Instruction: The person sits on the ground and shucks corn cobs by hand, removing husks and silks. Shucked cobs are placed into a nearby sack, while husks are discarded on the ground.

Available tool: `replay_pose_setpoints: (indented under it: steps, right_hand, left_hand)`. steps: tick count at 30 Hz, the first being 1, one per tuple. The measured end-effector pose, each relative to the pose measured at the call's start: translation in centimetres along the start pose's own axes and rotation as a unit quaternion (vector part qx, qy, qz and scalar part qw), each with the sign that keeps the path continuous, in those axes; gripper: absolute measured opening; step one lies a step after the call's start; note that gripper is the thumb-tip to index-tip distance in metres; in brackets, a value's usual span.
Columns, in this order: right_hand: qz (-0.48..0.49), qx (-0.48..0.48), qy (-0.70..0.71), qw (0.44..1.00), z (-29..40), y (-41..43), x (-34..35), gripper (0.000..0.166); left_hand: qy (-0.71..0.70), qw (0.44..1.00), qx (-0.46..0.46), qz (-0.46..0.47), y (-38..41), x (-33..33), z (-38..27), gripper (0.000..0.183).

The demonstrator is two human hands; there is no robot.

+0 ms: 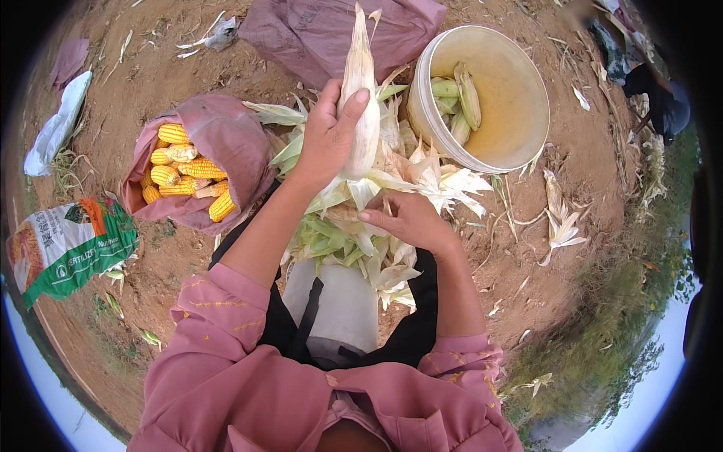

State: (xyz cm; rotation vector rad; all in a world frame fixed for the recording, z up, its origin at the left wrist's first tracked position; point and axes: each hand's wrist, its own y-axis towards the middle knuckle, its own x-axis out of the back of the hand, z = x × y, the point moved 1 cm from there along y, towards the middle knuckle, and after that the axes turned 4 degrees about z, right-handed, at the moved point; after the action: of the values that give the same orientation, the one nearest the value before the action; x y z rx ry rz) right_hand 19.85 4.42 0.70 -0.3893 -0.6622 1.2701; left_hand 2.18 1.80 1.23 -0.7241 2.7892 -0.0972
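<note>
My left hand (325, 138) grips an unpeeled ear of corn (361, 130) in its pale dry husk, tip pointing away from me. Just below the ear's lower end is my right hand (409, 217), its fingers curled and thumb extended; whether something thin is pinched there is unclear. Under both hands lies a heap of stripped green and cream husks (333, 237). To the left, a purplish woven sack (237, 141) gapes open, with several bare yellow corn cobs (189, 172) inside. A whitish plastic bucket (508, 118) on the right contains several ears in green husk (467, 96).
Another purplish sack (316, 34) lies at the far side. A printed fertilizer bag (85, 243) and a pale plastic bag (59, 127) are on the soil at left. A loose dry husk (559, 226) lies right. Part of a person (655, 96) shows at the upper right edge.
</note>
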Motion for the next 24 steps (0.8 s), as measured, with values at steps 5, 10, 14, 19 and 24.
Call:
replay_pose_setpoints:
  steps: [5,10,14,19,24]
  right_hand:
    - [-0.247,0.152,0.227,0.93,0.4,1.4,0.9,0.062]
    - [-0.168,0.18,0.254,0.936,1.3,2.0,-0.8,0.081]
    - [-0.21,0.108,0.232,0.944,1.3,1.6,-0.1,0.074]
    - [-0.209,0.138,0.291,0.923,1.5,1.2,0.2,0.064]
    - [-0.174,0.108,0.343,0.917,1.2,1.2,0.1,0.064]
  left_hand:
    - [-0.101,0.99,0.069,0.064,-0.6,-0.6,0.5,0.036]
    - [-0.127,0.975,0.128,0.129,-1.2,-2.4,0.0,0.037]
    - [-0.143,0.979,0.103,0.101,-0.7,-1.8,0.4,0.042]
    - [-0.111,0.984,0.101,0.091,-0.7,-1.2,0.5,0.04]
    - [-0.1,0.99,0.084,0.059,-0.6,-0.7,1.2,0.036]
